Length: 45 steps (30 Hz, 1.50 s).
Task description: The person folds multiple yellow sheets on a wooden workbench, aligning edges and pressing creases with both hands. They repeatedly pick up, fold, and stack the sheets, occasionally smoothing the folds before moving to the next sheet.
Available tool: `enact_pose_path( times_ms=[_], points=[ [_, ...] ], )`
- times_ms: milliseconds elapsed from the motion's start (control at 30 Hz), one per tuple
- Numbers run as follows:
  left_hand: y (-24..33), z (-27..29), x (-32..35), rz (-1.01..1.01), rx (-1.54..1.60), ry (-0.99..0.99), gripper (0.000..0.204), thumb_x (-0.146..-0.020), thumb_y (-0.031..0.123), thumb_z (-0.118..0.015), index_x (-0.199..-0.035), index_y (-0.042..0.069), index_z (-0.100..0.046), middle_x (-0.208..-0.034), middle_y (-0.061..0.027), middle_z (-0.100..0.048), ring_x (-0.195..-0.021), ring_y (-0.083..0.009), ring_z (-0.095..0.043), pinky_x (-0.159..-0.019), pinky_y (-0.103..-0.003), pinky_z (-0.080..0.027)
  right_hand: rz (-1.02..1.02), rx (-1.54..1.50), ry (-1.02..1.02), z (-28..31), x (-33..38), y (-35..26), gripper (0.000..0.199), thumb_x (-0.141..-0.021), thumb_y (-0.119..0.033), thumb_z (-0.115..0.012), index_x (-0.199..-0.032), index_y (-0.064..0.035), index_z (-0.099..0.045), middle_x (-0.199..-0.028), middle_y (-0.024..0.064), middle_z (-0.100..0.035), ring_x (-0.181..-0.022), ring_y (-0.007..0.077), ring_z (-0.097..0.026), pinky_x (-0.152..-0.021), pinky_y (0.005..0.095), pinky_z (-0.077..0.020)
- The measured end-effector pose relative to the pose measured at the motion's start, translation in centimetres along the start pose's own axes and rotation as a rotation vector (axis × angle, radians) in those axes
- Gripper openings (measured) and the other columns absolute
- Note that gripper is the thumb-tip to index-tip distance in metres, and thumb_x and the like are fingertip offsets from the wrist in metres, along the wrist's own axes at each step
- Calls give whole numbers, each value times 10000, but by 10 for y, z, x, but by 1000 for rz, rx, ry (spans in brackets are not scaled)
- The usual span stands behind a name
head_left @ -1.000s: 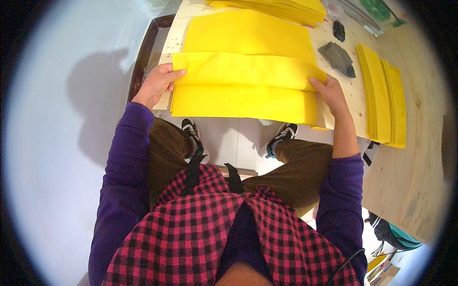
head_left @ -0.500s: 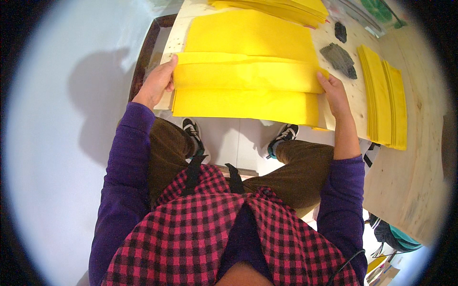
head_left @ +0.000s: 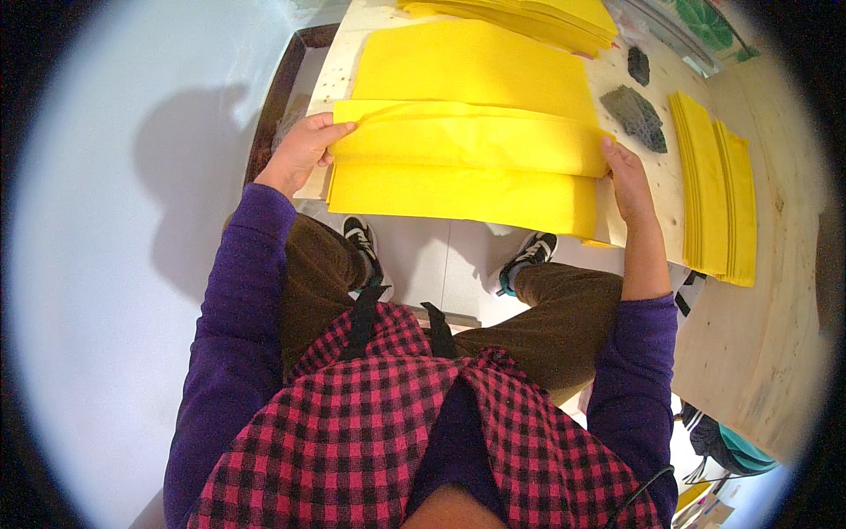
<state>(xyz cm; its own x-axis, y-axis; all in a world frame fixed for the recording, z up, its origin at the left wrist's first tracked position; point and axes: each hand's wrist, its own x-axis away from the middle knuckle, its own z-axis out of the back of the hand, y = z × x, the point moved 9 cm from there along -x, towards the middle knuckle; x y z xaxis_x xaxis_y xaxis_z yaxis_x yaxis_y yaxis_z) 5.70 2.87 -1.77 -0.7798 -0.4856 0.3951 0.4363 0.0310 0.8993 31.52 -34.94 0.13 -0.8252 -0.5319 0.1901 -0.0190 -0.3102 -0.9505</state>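
Observation:
A yellow fabric sheet [head_left: 476, 137] stretches between my two hands, folded into a band that lies across more yellow fabric on the table. My left hand [head_left: 308, 148] pinches the band's left end, thumb on top and fingers underneath. At the opposite end, my right hand [head_left: 624, 169] grips the edge between thumb and fingers. Below the band, a yellow flap [head_left: 458, 191] reaches past the table's near edge. Beyond it, flat yellow fabric [head_left: 467, 62] covers the middle of the table.
Another yellow fabric stack [head_left: 529, 22] lies at the far edge. To the right are folded yellow bundles [head_left: 716, 189], a grey stone-like lump [head_left: 634, 117] and a small black object [head_left: 638, 65]. The wooden tabletop [head_left: 344, 75] borders a pale wall [head_left: 97, 264] on the left.
My left thumb has moved inward onto the top of the band's left end. The right hand keeps its grip at the other end. The whole view has shifted slightly.

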Motion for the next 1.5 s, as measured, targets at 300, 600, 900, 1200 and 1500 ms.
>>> enact_pose_path(
  times_ms=[300, 600, 900, 1200, 1500],
  points=[
    [6, -10, 1, -52, -51, -119, 281, -846, 0, -624, -1126, 21, -630, -1006, -26, -677, -825, -83, -616, -720, -212, -491, 186, 105, 198, 9, 0, -25, 437, -906, -387, -595, -1163, -33, -599, -1108, 91, -632, -1059, 193, -559, -962, 331, -397],
    [13, -15, 6, -100, -1, -154, 335, -829, -36, -621, -1161, 5, -596, -1043, -39, -670, -893, -111, -633, -814, -239, -501, 1002, 869, -36, -103, 64, -133, 589, -686, -413, -753, -1156, -91, -605, -1105, 135, -626, -1088, 337, -543, -1003, 440, -365],
    [3, -3, -2, 0, 33, -126, 296, -864, 79, -636, -1149, 13, -589, -1015, -33, -671, -889, -77, -628, -793, -218, -503, 563, 786, -612, -135, 76, -96, 386, -701, -342, -784, -906, -32, -682, -835, 108, -665, -817, 287, -630, -777, 363, -487],
    [17, -10, 6, -141, 0, -116, 317, -839, 40, -642, -1150, -5, -607, -1052, -58, -674, -938, -126, -624, -863, -252, -472, 450, 608, 188, -8, 28, -75, 627, -713, -160, -787, -1279, -63, -535, -1213, 113, -592, -1140, 231, -536, -1031, 369, -376],
    [33, -2, 17, -346, -174, -85, 158, -789, -31, -666, -944, 0, -678, -920, -44, -672, -872, -118, -611, -828, -249, -471, 143, 283, -8, 4, 16, -27, 918, -659, -166, -809, -1441, -117, -331, -1332, 96, -527, -1265, 249, -455, -1099, 397, -303]
  ],
)
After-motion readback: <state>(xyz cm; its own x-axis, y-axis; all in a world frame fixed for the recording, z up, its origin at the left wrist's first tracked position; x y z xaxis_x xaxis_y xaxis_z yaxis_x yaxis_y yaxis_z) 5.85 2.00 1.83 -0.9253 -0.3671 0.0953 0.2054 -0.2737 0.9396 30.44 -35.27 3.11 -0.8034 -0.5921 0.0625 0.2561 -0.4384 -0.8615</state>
